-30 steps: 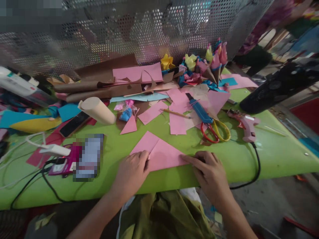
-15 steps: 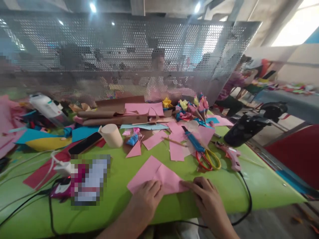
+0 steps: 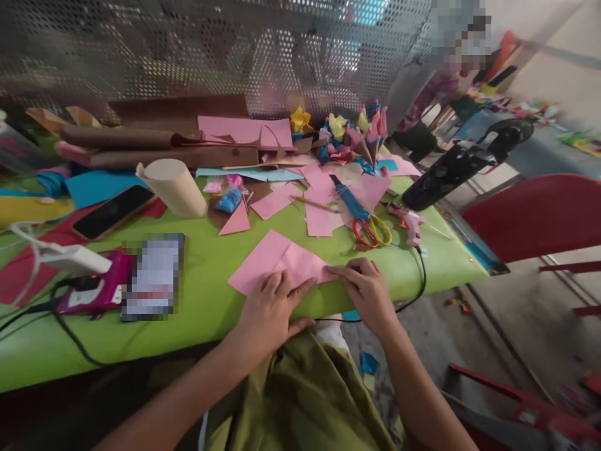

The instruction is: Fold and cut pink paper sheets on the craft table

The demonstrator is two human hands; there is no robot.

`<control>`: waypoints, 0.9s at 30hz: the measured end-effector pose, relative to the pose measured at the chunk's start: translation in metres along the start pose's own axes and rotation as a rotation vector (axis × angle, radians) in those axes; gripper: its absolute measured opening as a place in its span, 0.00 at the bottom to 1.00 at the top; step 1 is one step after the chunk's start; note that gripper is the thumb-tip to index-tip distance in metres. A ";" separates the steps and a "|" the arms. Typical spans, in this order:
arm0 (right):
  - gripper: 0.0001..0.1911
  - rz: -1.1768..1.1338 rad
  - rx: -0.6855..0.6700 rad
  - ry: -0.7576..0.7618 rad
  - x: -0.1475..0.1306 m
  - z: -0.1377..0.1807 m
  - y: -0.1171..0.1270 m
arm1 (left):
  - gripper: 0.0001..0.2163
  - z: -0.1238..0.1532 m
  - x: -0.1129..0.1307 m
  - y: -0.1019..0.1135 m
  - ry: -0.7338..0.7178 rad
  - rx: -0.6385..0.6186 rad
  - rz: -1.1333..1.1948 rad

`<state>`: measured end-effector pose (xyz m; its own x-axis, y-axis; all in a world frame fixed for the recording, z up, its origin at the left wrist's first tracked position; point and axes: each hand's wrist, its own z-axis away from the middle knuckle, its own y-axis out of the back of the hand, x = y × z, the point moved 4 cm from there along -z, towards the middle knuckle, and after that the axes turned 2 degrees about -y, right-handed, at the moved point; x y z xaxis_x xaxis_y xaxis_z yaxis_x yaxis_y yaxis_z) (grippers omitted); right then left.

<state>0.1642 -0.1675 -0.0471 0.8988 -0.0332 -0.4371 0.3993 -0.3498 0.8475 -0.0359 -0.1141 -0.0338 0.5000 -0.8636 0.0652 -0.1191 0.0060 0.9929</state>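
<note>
**Pink folded paper sheet (image 3: 277, 254) lies near the front edge of a smooth green worktop (image 3: 204, 313)**

Nearest, the lap is covered by olive-green cloth (image 3: 300, 401). Over the near side of the sheet, the left hand (image 3: 270, 304) is laid with its fingers spread and its thumb held apart. The right corner of the sheet is touched by the extended forefinger of the right hand (image 3: 367, 293), whose other fingers are curled; whether the corner is also pinched by the thumb cannot be told.

To the left, a flat rectangular device with a blurred screen (image 3: 154, 275) is placed beside a magenta box with plugged cables (image 3: 101, 291). Beyond the sheet, red and yellow scissor loops (image 3: 387, 230) are seen at the end of a slim blue object (image 3: 350, 199). To their right, a pink glue gun (image 3: 413, 227) is laid. Farther, brown paper rolls (image 3: 141, 139) and small colourful paper flowers (image 3: 361, 134) are gathered before a grey perforated metal panel (image 3: 211, 56).
</note>
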 end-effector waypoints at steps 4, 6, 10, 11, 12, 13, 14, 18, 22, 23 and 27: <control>0.20 0.001 0.006 -0.007 -0.001 0.001 0.001 | 0.32 0.000 0.001 0.000 0.003 0.043 0.009; 0.20 0.000 0.005 0.001 0.000 0.000 0.001 | 0.31 0.000 0.001 0.000 0.004 0.063 0.019; 0.19 -0.015 0.007 0.018 0.000 0.000 0.001 | 0.31 -0.001 0.003 -0.002 -0.002 0.059 0.040; 0.19 -0.019 0.010 0.021 0.000 0.001 0.001 | 0.31 -0.002 0.002 -0.003 0.000 0.050 0.040; 0.19 -0.022 0.013 0.023 0.001 0.001 0.001 | 0.31 -0.001 0.002 -0.004 0.000 0.043 0.040; 0.20 -0.025 0.018 0.025 0.001 0.001 0.001 | 0.31 -0.001 0.002 -0.006 -0.002 0.037 0.040; 0.20 -0.029 0.023 0.027 0.001 0.002 0.001 | 0.31 -0.001 0.001 -0.007 -0.003 0.034 0.044; 0.20 -0.041 0.020 0.026 0.001 0.003 0.000 | 0.32 0.002 -0.002 -0.010 -0.009 0.031 0.083; 0.19 -0.048 0.011 0.018 0.003 0.001 0.000 | 0.32 0.003 -0.001 -0.009 -0.010 0.033 0.088; 0.18 -0.055 0.012 0.014 0.004 0.000 0.001 | 0.31 0.003 -0.001 -0.009 -0.009 0.035 0.085; 0.18 -0.079 0.088 -0.022 -0.001 0.001 0.008 | 0.31 0.002 0.000 -0.008 0.003 0.045 0.070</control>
<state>0.1666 -0.1713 -0.0399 0.8605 -0.0222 -0.5090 0.4506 -0.4331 0.7806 -0.0368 -0.1154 -0.0421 0.4919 -0.8602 0.1345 -0.1920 0.0435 0.9804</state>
